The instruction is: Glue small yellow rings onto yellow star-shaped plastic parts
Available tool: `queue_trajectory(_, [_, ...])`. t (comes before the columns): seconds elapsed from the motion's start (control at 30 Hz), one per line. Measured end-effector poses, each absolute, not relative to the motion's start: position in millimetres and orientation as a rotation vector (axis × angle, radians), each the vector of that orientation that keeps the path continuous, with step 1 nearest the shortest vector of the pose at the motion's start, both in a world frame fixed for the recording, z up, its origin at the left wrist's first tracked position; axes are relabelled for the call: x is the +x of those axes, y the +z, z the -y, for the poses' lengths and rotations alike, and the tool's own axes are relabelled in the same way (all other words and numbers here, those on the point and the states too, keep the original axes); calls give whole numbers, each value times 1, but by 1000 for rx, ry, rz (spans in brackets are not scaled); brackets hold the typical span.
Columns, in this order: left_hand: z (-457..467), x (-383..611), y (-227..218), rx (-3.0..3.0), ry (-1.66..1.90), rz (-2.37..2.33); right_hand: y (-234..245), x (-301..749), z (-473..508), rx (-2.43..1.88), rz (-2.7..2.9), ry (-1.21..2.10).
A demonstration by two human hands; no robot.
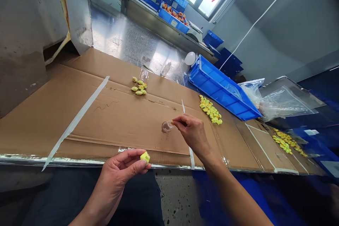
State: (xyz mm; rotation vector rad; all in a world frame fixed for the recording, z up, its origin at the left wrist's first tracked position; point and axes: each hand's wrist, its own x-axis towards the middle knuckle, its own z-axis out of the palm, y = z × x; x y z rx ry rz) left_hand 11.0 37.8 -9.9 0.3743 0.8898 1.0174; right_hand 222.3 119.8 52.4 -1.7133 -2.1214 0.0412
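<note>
My left hand (122,166) hovers at the near table edge, fingers closed on a small yellow piece (145,156) pinched between thumb and forefinger. My right hand (192,131) reaches over the cardboard sheet (87,120), fingers pinched on a thin tool whose tip meets a small clear cap (166,126) lying on the cardboard. A heap of similar yellow pieces (210,109) lies just beyond my right hand. A smaller cluster of yellow pieces (139,88) sits farther back near a clear bag.
A blue plastic bin (221,90) stands at the right rear, with clear plastic bags (275,102) beside it. More yellow pieces (287,142) lie at far right. Blue crates (172,16) line the back shelf. A clear bottle (165,68) rests on the metal table.
</note>
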Motion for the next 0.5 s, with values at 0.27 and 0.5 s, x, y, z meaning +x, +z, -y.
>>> queue_trajectory(0.27, [-37, 11, -10, 364, 1023, -882, 54, 222, -119, -1716, 2130, 61])
queue_trajectory(0.5, [-37, 11, -10, 364, 1024, -885, 54, 221, -119, -1718, 2138, 60])
